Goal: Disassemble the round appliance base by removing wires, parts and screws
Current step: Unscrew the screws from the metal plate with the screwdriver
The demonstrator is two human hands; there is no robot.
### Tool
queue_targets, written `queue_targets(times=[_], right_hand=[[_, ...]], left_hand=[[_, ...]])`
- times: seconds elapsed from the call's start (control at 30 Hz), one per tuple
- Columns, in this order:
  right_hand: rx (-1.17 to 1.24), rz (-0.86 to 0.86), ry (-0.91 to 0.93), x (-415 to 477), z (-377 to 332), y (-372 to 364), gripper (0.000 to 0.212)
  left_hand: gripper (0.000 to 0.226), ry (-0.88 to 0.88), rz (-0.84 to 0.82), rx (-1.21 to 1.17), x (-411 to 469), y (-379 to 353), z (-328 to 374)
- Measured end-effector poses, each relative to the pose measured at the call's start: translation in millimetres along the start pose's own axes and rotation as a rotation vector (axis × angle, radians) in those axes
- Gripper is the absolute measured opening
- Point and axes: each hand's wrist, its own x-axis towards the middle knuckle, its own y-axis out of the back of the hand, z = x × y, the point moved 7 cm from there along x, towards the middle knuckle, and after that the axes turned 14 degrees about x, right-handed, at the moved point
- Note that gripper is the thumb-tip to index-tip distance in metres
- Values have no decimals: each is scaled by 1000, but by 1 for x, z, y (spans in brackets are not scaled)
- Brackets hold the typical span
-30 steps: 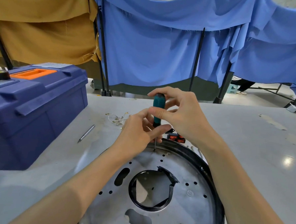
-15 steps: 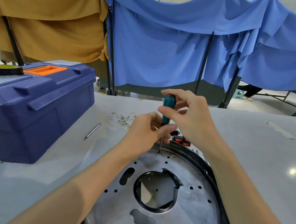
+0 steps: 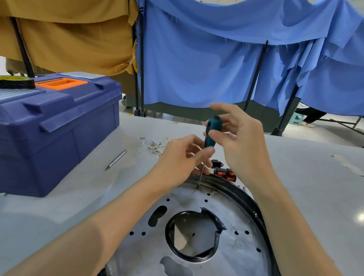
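Screw point(image 3: 198, 187) at the far rim of the round base point(image 3: 240, 259) is being undone with a screwdriver point(image 3: 212, 131).
A toolbox point(image 3: 46, 135) is set left of the base, whose near part is cut off by the frame. The screwdriver's lower handle is gripped by the curled left hand point(image 3: 180, 159); its top is pinched by the right hand point(image 3: 241, 149), index finger lifted. Likely next: more turns are needed, then the screw is picked out. Switches point(image 3: 224, 172) and wires point(image 3: 153, 143) lie just beyond the base. The screw's height cannot be made out.
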Motion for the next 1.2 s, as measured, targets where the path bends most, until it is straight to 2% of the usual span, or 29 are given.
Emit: queue_targets(times=[0.13,0.2,0.3,0.37,0.47,0.57,0.6,0.7,0.8,0.9,1.0,1.03,1.1,1.2], right_hand=[[7,-24,-2,-2,0,-5,31],[-3,-36,-7,-4,1,-7,36],[-41,-12,2,-3,0,-5,45],[-25,2,-1,-1,1,-2,49],[-8,-6,-9,-1,2,-2,40],[-2,-37,-3,-2,2,-6,28],[-10,-36,4,-3,1,-7,28],[-25,-5,21,-3,0,-4,34],[9,5,0,-1,1,-1,41],[61,-20,-10,-1,2,-1,38],[24,-51,0,-2,2,-6,30],[-3,-53,2,-3,3,-7,30],[-26,-28,11,-3,3,-5,33],[-1,23,5,-1,2,0,44]], left_hand=[[15,-6,-17,27,0,-2,1],[15,-16,8,39,0,1,1],[27,-2,37,24,0,4,1],[10,-3,9,16,0,0,1],[18,11,-40,32,1,-4,0],[7,3,-26,21,0,-1,-1],[11,2,-13,16,-1,0,-1],[26,9,7,12,-1,1,-1],[14,16,-23,-6,0,-3,-1],[20,28,-32,8,0,-4,-1],[8,14,4,12,-1,0,-2],[12,8,23,19,-1,2,-1],[19,-5,36,33,-1,3,0],[12,-18,2,42,-1,-1,2]])
